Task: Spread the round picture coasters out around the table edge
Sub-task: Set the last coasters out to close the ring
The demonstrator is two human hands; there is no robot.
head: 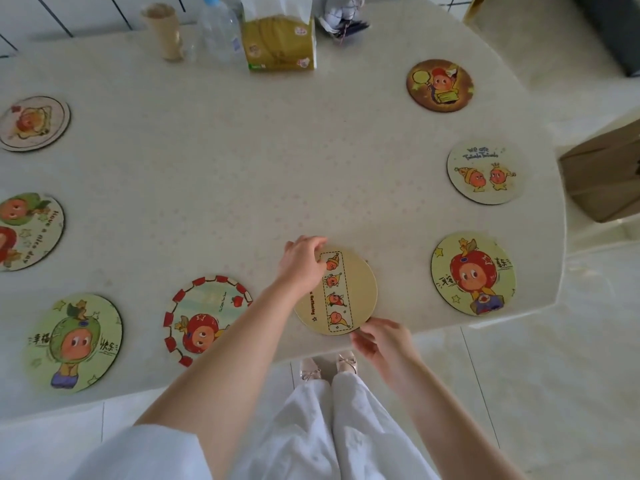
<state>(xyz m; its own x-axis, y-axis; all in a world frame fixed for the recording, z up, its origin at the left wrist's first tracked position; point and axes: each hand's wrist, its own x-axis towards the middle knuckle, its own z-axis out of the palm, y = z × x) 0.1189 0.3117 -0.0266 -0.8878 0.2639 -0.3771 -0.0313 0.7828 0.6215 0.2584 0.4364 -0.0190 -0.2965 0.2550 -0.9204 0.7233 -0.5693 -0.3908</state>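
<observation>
Several round picture coasters lie around the rim of the pale table (pixel 242 161). A yellow coaster (pixel 349 292) with a strip of small figures rests flat near the front edge. My left hand (pixel 303 261) lies on its far left side, fingers curled over the rim. My right hand (pixel 379 337) pinches its near right edge at the table's border. To its right sits a red-headed figure coaster (pixel 472 273); to its left a red-bordered coaster (pixel 204 320) and a green one (pixel 72 342). Others lie at the right (pixel 486 171), back right (pixel 440 85) and left (pixel 34 123), (pixel 27 232).
At the back of the table stand a paper cup (pixel 162 31), a clear plastic bottle (pixel 216 29), a yellow tissue box (pixel 278 41) and a small dark bundle (pixel 341 19). A brown cardboard box (pixel 604 174) sits on the floor at the right. My feet (pixel 327 367) stand just under the front edge.
</observation>
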